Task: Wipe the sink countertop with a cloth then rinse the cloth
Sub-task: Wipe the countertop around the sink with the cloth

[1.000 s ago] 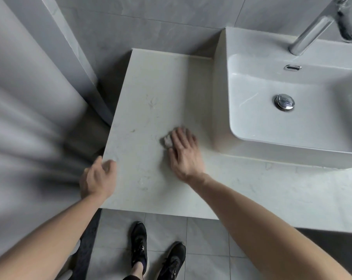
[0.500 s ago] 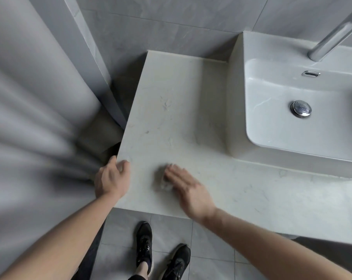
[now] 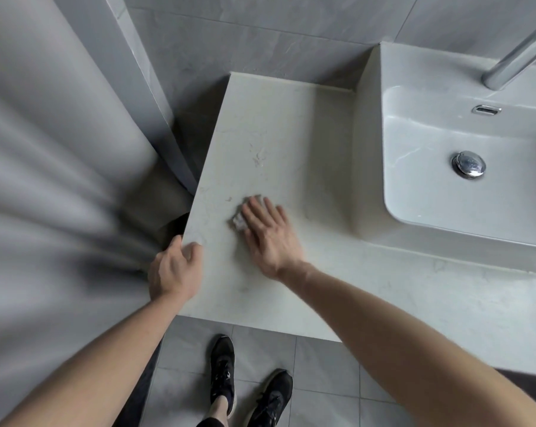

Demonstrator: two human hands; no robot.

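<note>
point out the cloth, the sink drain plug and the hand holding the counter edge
cloth (image 3: 238, 221), head view, on the pale bunched part left of the right hand's fingers
sink drain plug (image 3: 469, 164), head view, on its chrome cap
left hand (image 3: 174, 269), head view, on the back of the hand

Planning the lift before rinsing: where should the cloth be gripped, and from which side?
Probably the bunched edge of the cloth that sticks out left of the right hand. The rest is pressed flat under straight fingers on the countertop. Come from above, curl the fingers, pinch the wad.
</note>
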